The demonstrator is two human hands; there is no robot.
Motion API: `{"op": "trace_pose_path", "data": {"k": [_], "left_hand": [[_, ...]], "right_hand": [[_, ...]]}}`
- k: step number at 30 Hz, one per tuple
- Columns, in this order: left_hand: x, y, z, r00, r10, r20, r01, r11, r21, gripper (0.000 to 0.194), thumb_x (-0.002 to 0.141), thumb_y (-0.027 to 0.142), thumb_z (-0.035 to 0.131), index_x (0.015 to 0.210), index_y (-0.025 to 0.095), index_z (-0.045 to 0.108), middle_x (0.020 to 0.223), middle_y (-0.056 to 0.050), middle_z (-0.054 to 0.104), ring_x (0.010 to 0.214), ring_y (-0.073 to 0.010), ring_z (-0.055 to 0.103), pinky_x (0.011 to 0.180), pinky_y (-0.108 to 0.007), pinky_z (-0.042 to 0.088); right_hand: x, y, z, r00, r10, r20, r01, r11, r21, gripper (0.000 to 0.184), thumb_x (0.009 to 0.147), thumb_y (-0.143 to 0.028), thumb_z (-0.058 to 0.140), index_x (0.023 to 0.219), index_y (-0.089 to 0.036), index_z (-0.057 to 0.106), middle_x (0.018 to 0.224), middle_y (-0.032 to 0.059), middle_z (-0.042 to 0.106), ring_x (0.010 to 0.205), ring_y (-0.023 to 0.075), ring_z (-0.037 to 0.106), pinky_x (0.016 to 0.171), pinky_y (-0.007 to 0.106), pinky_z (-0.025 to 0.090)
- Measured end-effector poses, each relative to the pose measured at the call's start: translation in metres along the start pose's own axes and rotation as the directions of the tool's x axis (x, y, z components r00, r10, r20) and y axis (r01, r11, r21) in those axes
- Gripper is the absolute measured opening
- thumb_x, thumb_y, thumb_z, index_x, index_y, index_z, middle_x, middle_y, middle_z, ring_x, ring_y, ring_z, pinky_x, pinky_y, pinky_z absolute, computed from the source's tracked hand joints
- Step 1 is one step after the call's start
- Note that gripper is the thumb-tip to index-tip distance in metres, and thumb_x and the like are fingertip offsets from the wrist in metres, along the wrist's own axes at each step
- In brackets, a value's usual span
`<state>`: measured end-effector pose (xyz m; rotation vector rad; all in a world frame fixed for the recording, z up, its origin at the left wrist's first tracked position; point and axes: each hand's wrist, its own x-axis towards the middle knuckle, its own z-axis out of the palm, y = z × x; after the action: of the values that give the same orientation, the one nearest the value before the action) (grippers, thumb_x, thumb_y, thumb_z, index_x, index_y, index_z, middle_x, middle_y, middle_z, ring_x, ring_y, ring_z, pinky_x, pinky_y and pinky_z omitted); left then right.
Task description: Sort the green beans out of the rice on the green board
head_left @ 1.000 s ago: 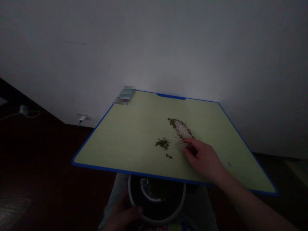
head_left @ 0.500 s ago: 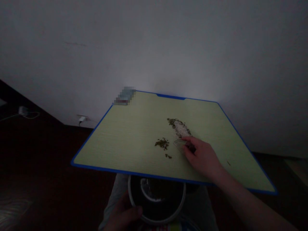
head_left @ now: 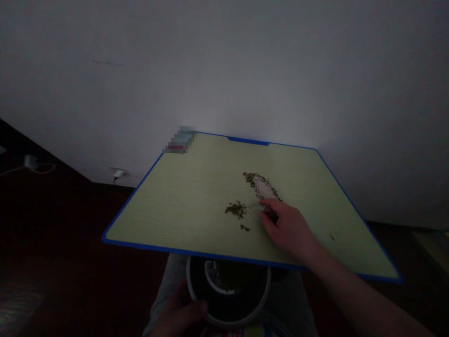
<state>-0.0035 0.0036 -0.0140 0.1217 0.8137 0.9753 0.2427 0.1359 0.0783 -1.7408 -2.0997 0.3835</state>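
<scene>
On the pale table, my right hand (head_left: pixel 286 227) is closed on a clear, curved-edged piece (head_left: pixel 255 210), mostly hidden by the fingers; its exact kind I cannot make out. Just left of it lies a small heap of green-brown beans or seeds (head_left: pixel 235 209), with a few stray ones nearer the front. Beyond my fingers stretches a patch of pale grains (head_left: pixel 263 187) edged with more dark beans. My left hand (head_left: pixel 184 313) grips the left rim of a round pot or bowl (head_left: pixel 238 322) between my legs, under the table's front edge. Dark greenish contents (head_left: pixel 235 276) show inside.
The blue-edged folding table (head_left: pixel 168 201) stands against a grey wall (head_left: pixel 224 70). A blurred-out flat object (head_left: pixel 180 140) sits at its far left corner. One thin dark sliver (head_left: pixel 332 237) lies on the right. A white plug (head_left: pixel 119 174) is at the wall.
My right hand has moved slightly left with the clear piece, whose edge now reaches the small bean heap. My left hand stays on the pot or bowl.
</scene>
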Motion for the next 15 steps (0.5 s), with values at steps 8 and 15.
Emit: {"op": "trace_pose_path", "data": {"k": [8,15], "left_hand": [[0.000,-0.001,-0.002,0.999,-0.012,-0.045,0.012,1.000,-0.007,0.090,0.058,0.005,0.079,0.139,0.021,0.043,0.101,-0.014,0.079,0.097,-0.0348,0.071,0.086,-0.044,0.056],[0.000,-0.001,-0.002,0.999,-0.012,-0.045,0.012,1.000,0.003,0.081,0.057,0.005,0.080,0.131,0.022,0.054,0.107,-0.015,0.077,0.096,-0.0362,0.071,0.089,-0.047,0.054]], "right_hand": [[0.005,0.009,-0.005,0.999,0.032,-0.010,-0.032,0.999,-0.037,0.031,0.084,-0.023,0.052,0.111,-0.015,0.064,0.092,0.0094,0.073,0.080,0.0220,0.067,0.072,0.034,0.050],[0.018,0.003,-0.007,0.998,-0.057,0.030,0.058,0.996,-0.066,0.028,0.083,-0.020,0.053,0.108,-0.016,0.065,0.087,0.0080,0.073,0.072,0.0199,0.067,0.068,0.032,0.049]]}}
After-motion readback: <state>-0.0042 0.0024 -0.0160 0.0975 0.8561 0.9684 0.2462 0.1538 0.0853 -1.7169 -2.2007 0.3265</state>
